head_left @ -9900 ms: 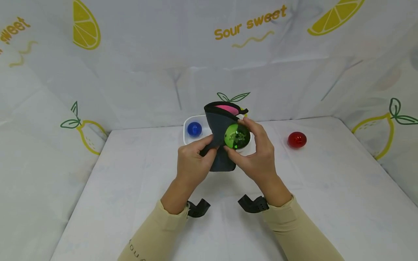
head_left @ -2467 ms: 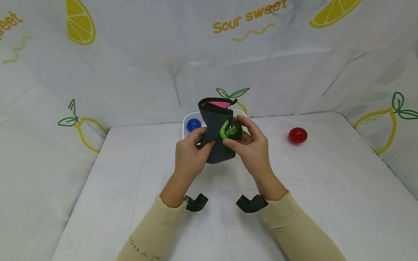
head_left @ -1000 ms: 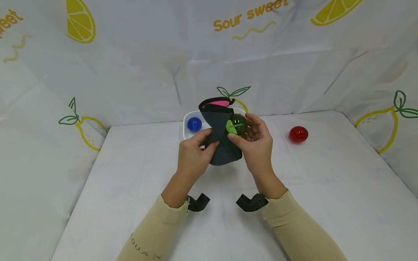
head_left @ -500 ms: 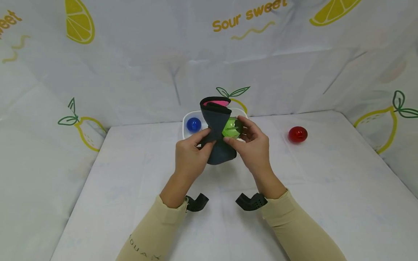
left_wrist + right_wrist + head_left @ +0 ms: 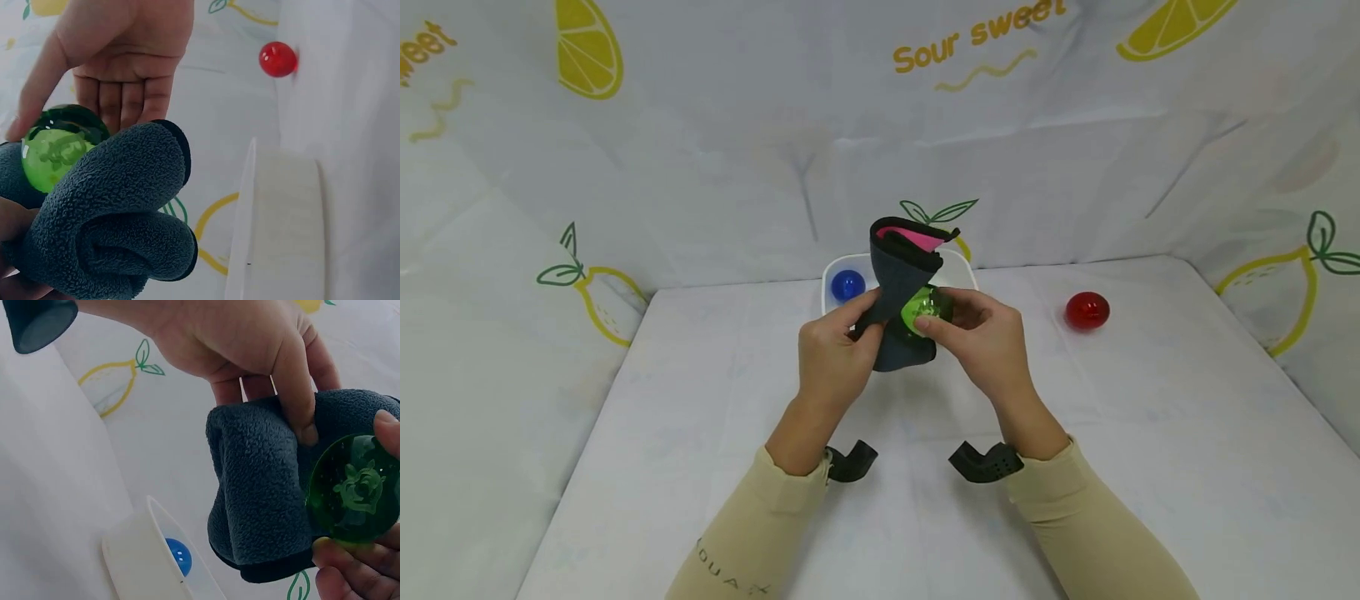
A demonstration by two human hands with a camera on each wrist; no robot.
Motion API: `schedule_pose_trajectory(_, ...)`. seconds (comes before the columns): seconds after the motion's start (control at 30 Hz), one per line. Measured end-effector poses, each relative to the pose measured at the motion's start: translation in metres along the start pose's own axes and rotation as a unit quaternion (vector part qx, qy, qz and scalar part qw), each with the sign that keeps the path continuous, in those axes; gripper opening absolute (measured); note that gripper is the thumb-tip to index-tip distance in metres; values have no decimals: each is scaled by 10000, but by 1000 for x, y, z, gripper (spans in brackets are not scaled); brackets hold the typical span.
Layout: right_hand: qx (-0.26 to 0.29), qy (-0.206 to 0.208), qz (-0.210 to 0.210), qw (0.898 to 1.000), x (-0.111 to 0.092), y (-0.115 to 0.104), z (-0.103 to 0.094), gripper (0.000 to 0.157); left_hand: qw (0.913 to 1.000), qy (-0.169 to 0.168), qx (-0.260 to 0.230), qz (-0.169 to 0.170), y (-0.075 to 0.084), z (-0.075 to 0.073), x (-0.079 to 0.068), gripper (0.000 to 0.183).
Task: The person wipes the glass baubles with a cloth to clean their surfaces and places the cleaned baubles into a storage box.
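My left hand point(image 5: 833, 350) pinches a folded dark grey-blue cloth point(image 5: 898, 271) with black edging and a pink inner side. Against the cloth's right side, my right hand point(image 5: 988, 342) holds a see-through green ball point(image 5: 925, 308), thumb in front and the other fingers behind it. A pale figure shows on or in the ball point(image 5: 359, 487) in the right wrist view. There, the cloth point(image 5: 259, 481) looks fluffy and touches the ball. The left wrist view shows the ball point(image 5: 59, 150) partly covered by the cloth point(image 5: 125, 181). Both hands are above the table.
A white tray point(image 5: 958, 271) stands behind the hands, partly hidden, with a blue ball point(image 5: 847, 285) at its left end. To the right, a red ball point(image 5: 1087, 311) lies on the white table cover point(image 5: 1150, 433). A lemon-print sheet point(image 5: 715, 167) hangs behind.
The green ball turns in my right hand and sits slightly lower against the cloth. My right fingers have moved behind it. The cloth has tilted to the right at its top; the red and blue balls stay put.
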State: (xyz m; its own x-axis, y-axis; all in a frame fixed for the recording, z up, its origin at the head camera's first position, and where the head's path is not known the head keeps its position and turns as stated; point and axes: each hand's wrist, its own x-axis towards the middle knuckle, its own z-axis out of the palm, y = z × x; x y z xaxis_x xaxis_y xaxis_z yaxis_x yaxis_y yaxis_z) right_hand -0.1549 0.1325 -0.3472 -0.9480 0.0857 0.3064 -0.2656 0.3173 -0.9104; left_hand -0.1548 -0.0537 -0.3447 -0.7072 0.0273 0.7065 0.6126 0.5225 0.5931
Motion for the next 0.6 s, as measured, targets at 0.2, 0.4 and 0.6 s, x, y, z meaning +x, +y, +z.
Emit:
schedule_pose_trajectory(0.2,691,-244,238,9970,0,-2,0,36,9997,44,222,136,-1,0,1,25)
schedule_pose_trajectory(0.4,460,-188,-220,9985,-3,-2,1,48,9997,-145,192,59,0,-3,2,24)
schedule_pose_trajectory(0.6,-503,129,-2288,9721,-3,1,2,69,9991,-359,-81,-229,0,-6,3,23)
